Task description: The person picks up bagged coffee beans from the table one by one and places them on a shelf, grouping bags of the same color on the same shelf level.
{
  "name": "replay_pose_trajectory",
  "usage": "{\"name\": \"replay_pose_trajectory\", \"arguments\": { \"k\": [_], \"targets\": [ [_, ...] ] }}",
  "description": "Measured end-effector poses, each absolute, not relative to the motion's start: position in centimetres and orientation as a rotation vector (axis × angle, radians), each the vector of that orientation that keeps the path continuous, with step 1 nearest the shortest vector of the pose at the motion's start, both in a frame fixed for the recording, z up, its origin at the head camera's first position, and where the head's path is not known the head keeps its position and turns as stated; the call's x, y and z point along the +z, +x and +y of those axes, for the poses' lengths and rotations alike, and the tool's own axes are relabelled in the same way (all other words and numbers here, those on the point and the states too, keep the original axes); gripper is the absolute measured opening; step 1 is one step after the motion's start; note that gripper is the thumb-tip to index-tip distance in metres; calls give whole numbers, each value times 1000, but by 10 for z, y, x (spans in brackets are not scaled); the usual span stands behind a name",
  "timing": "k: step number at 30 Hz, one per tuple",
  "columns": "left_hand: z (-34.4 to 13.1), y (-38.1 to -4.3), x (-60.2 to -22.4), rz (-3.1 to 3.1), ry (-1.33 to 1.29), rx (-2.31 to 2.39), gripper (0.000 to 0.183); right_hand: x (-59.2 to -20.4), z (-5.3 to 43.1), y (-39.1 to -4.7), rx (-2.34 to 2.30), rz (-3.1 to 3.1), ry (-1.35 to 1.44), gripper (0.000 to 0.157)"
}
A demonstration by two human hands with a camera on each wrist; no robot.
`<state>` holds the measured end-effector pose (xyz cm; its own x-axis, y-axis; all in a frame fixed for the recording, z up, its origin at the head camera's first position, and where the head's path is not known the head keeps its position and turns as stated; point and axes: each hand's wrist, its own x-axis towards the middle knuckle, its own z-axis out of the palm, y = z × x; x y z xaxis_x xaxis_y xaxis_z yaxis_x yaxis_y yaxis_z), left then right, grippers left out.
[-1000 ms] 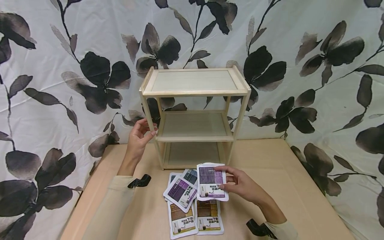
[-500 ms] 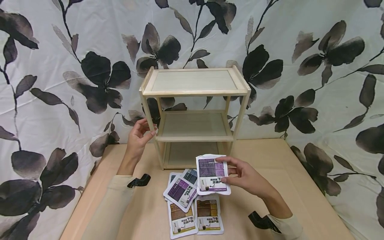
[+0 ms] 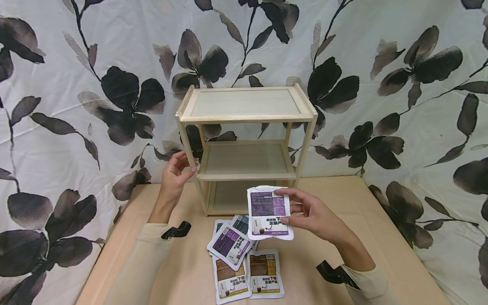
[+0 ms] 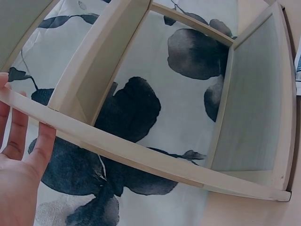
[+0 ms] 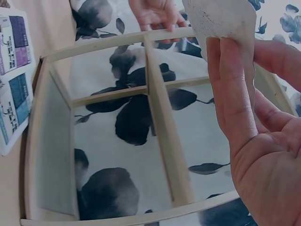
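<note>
While gripping rack [image 3: 248, 157] by left post [image 3: 187, 144] with left hand [image 3: 174, 176], pinching purple pouch [image 3: 267, 212] in right hand [image 3: 318, 216], held off table [image 3: 331, 197], in front of rack, near other overlapping pouches [image 3: 231, 248].

Shelf unit [image 3: 247, 118]: smooth matt wood. Packet [image 3: 269, 212]: plastic-looking. Backdrop [image 3: 267, 55]: creased cloth. Tabletop [image 3: 366, 212]: smooth, wood-look.
</note>
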<state>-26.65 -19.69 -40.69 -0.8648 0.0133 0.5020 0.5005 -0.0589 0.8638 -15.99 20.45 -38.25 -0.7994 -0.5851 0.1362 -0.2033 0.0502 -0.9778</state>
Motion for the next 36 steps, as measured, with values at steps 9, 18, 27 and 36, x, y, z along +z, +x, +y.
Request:
{"name": "replay_pose_trajectory", "arguments": {
  "k": [9,18,27,36],
  "targets": [
    [-197,-267,-406,-1869,-569,-2013,51,-366,203,-161,-1843,2034,-841,69],
    [-197,-268,-407,-1863,-572,-2000,46,-351,204,-165,-1849,2034,-870,68],
    [-197,-269,-409,-1845,-596,-2013,46,-323,208,-170,-1844,2084,-930,68],
    [-197,-267,-409,-1847,-589,-1997,47,-289,207,-178,-1817,2222,-1025,68]
  ]
}}
